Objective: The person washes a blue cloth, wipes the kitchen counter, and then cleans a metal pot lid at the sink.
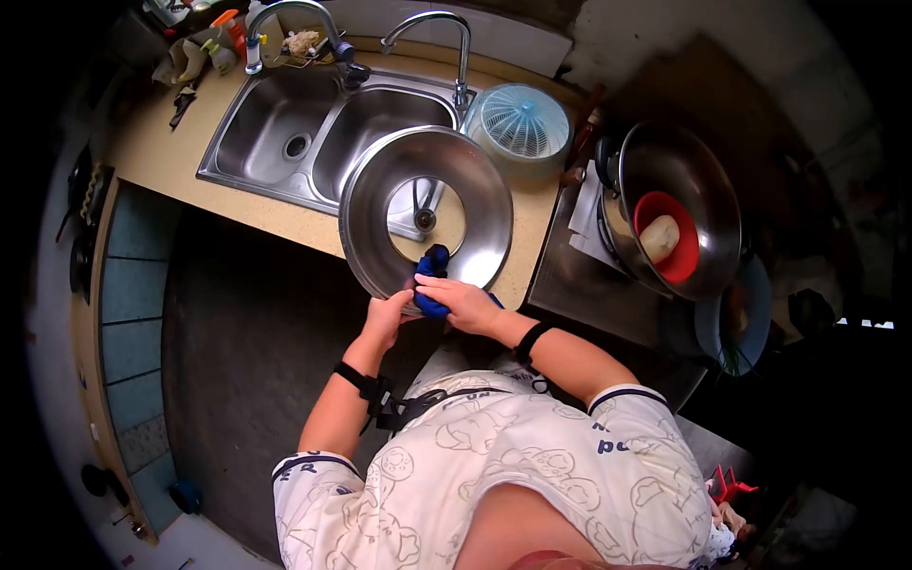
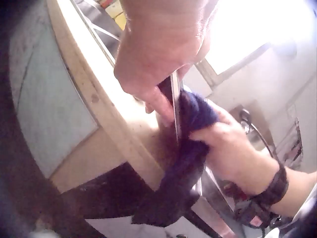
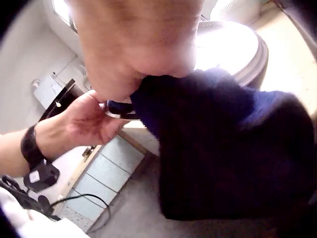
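Note:
A wide steel ring with a large round opening is held tilted over the counter's front edge. My left hand grips its near rim, thumb on one side and fingers on the other, as the left wrist view also shows. Just to the right, my right hand pinches a dark blue cloth round the same rim. In the right wrist view the cloth hangs down in a broad fold below the right hand.
Behind the ring is a double sink with two taps. A blue strainer lid sits right of it. Further right, a large wok holds a red bowl with a pale lump. Bottles stand at the back left.

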The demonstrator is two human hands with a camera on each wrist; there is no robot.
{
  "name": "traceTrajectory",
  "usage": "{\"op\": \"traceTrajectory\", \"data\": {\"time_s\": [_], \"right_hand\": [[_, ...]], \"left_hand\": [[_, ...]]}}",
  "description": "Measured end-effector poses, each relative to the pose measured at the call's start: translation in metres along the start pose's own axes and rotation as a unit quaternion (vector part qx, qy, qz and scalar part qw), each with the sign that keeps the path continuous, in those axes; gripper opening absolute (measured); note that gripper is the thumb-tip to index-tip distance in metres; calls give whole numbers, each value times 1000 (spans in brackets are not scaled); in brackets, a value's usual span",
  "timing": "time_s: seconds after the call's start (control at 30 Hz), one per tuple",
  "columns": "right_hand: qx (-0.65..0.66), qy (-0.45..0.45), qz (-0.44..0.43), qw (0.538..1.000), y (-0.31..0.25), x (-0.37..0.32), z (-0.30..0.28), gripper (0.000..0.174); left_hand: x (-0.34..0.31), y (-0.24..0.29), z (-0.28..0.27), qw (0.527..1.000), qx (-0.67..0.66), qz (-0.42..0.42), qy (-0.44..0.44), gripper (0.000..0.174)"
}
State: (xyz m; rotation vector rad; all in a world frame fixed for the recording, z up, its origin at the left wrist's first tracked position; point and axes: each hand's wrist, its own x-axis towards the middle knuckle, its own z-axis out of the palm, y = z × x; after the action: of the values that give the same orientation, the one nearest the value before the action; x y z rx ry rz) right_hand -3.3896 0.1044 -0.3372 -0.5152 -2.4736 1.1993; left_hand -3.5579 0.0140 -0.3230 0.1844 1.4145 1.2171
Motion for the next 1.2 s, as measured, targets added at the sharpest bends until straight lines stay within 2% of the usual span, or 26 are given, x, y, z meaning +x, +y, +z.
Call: {"op": "traceTrajectory", "data": {"time_s": [0.03,0.13,0.2,0.27,0.33,0.37,0.4,0.47,0.5,0.53,0.6,0.67,0.7,0.73,0.8,0.83,0.87,0.93,0.97,1.0,1.03,1.07,1.1,1.13,1.2], "right_hand": [[-36,-34,-23,998,9,-6,-1,54],[-215,-55,-58,973,50,-13,-35,38],[-296,-33,-45,953,59,-5,-55,33],[-307,-28,-22,951,61,-3,-52,32],[-233,29,31,972,57,-6,-38,34],[-194,38,42,979,54,-9,-29,38],[-138,27,72,987,43,-8,-21,45],[-16,30,77,996,28,-6,6,50],[18,35,52,998,19,-4,19,52],[52,40,29,997,10,-1,26,54],[23,32,23,999,6,-1,24,54],[-65,-13,-22,998,11,-4,14,52],[-118,-36,-16,992,15,-6,-1,47],[-170,-29,-52,984,36,-10,-10,40],[-242,-79,-61,965,53,-3,-41,30],[-288,-66,-76,952,66,0,-55,29],[-332,-93,-37,938,67,6,-71,29],[-371,-28,-40,927,77,5,-83,31],[-372,-29,-41,927,79,5,-79,31],[-358,-31,6,933,76,3,-70,33],[-344,-32,51,937,71,4,-63,34],[-321,-26,57,945,64,3,-54,36],[-265,-38,55,962,55,5,-43,38],[-210,-49,53,975,44,9,-32,40],[-110,8,77,991,18,11,-11,43]], "left_hand": [[-1,4,-8,1000,10,-7,-15,34],[-5,29,-29,995,60,-49,-60,35],[3,40,-34,991,104,-68,-59,36],[5,48,-36,988,123,-67,-66,35],[4,48,-37,998,35,0,-58,34],[3,31,-36,997,-23,51,-59,36],[6,14,-36,995,-54,42,-72,33],[-3,-10,-13,995,-74,32,-63,33],[2,-24,-5,993,-110,30,-40,34],[5,-24,-3,998,-64,18,4,30],[10,-19,-3,999,-35,6,34,25],[10,-17,-10,999,-12,22,42,24],[9,-12,-15,999,-2,12,42,24],[8,-5,-18,999,10,3,41,25],[8,4,-21,999,36,2,40,26],[8,6,-21,997,62,3,38,27],[8,10,-21,998,59,2,38,27],[8,16,-21,998,62,2,34,25],[14,10,-27,998,64,-8,17,29],[10,9,-25,998,64,-9,18,29],[5,6,-17,1000,-15,-11,0,30],[-2,1,-9,995,-94,-14,-17,31],[-6,-11,5,997,-75,-13,-9,33],[-6,-18,17,992,-120,-25,-8,32],[3,-25,23,988,-154,-15,0,29]]}}
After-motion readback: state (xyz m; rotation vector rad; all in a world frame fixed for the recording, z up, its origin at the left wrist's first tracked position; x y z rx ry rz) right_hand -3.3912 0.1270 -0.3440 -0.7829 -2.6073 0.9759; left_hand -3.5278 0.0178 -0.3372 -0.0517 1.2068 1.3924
